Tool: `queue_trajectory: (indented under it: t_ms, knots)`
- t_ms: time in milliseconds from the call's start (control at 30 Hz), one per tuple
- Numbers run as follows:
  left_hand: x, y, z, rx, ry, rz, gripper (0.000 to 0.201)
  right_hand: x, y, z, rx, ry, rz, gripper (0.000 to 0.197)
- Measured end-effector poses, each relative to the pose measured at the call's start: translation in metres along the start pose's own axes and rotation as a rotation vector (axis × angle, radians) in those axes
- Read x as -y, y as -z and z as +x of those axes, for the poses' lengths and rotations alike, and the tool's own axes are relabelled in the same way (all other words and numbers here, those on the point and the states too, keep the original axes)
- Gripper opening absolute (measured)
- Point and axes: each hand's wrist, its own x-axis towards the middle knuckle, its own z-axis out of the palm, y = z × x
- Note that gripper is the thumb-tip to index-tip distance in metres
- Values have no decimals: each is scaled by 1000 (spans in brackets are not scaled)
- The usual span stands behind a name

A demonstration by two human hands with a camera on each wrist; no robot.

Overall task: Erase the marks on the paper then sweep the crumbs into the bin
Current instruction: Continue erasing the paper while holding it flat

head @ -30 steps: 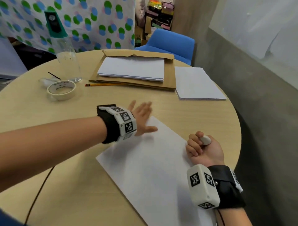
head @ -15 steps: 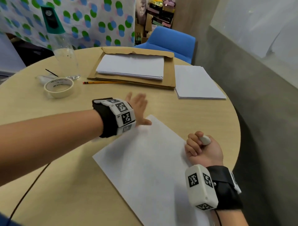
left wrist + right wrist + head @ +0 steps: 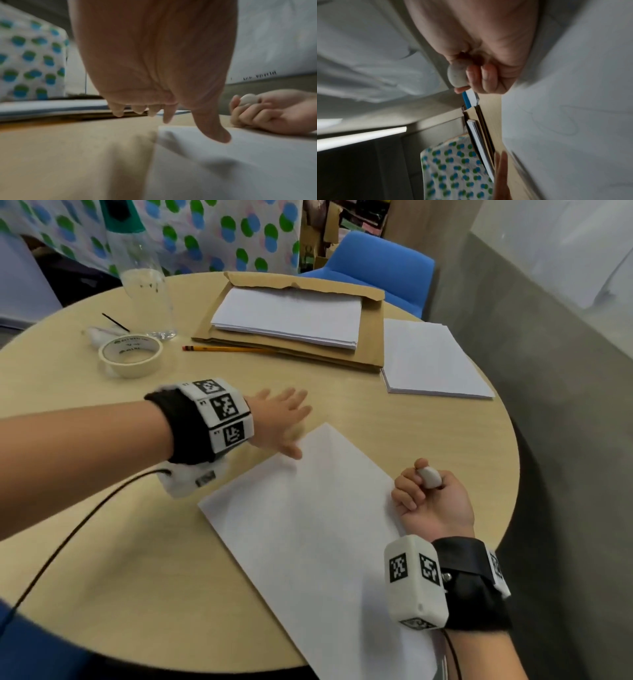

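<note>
A white sheet of paper (image 3: 325, 529) lies slanted on the round table (image 3: 102, 594). My left hand (image 3: 281, 419) is flat and spread at the sheet's far left corner, mostly over bare table, and its thumb (image 3: 221, 136) touches the paper (image 3: 240, 162). My right hand (image 3: 428, 498) rests on the sheet's right edge, fingers curled round a small white eraser (image 3: 429, 476). The eraser (image 3: 457, 75) pokes out of the fist (image 3: 484, 75). Faint pencil curves (image 3: 570, 121) show on the paper in the right wrist view. No crumbs or bin can be made out.
At the back stand a tape roll (image 3: 131, 356), a clear bottle (image 3: 144, 285), a pencil (image 3: 222, 349), a cardboard envelope (image 3: 370, 344) under a paper stack, and another paper stack (image 3: 428, 361). A blue chair (image 3: 376, 268) and a grey wall (image 3: 565, 440) lie beyond.
My left hand has slid to the left, from lying on the sheet's far corner to mostly over bare table beside it. The right hand has stayed put with the eraser.
</note>
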Motion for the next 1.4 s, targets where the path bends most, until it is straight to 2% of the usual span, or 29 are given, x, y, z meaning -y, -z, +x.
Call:
queue_trajectory:
  t_ms: [100, 167, 233, 333, 400, 467, 533, 600, 667, 767, 833, 933, 1000, 1033, 1167, 1200, 1300, 1333, 1400]
  knots:
    - [-16, -13, -3, 62, -204, -198, 92, -7, -11, 3, -150, 25, -188, 13]
    - [-23, -20, -1, 79, -227, -267, 102, -11, -20, 5, -184, 32, -340, 15]
    - [-24, -24, 2, 63, -242, -300, 109, -11, -33, 7, -144, 31, -554, 9]
    - [-17, -27, 10, 74, -252, -324, 116, -9, -56, 10, 59, 0, -1029, 7]
    - [-16, -28, 12, 89, -279, -345, 118, -9, -73, 15, 203, 24, -1487, 4]
    - [-16, -29, 13, 71, -321, -340, 111, -14, -88, 24, 343, 152, -1993, 8]
    - [-15, -29, 13, 46, -342, -303, 101, -22, -97, 31, 484, 278, -2294, 15]
    - [-15, -29, 12, 41, -344, -283, 100, -28, -94, 32, 637, 351, -2390, 17]
    - [-14, -30, 14, 67, -328, -267, 109, -23, -82, 28, 777, 374, -2415, 20]
    - [-14, -29, 14, 109, -271, -196, 120, -2, -72, 19, 890, 241, -2484, 23]
    - [-15, -29, 14, 123, -261, -187, 120, 4, -76, 21, 864, 169, -2562, 23]
    - [-16, -28, 12, 121, -302, -212, 117, -10, -85, 27, 754, 376, -2509, 23]
    - [-15, -29, 12, 116, -314, -224, 115, -18, -82, 26, 790, 456, -2491, 23]
    - [-14, -29, 12, 120, -302, -218, 117, -15, -78, 23, 826, 433, -2524, 24]
    - [-14, -29, 12, 141, -266, -180, 122, 9, -81, 14, 904, 150, -2751, 28]
    - [-14, -29, 12, 143, -269, -178, 121, 5, -85, 17, 893, 168, -2751, 29]
    - [-15, -28, 11, 132, -308, -201, 106, -20, -91, 25, 887, 392, -2635, 27]
    - [-16, -28, 11, 131, -309, -198, 106, -23, -88, 25, 883, 422, -2621, 27]
    - [-15, -28, 11, 141, -283, -177, 116, -13, -80, 17, 878, 335, -2670, 27]
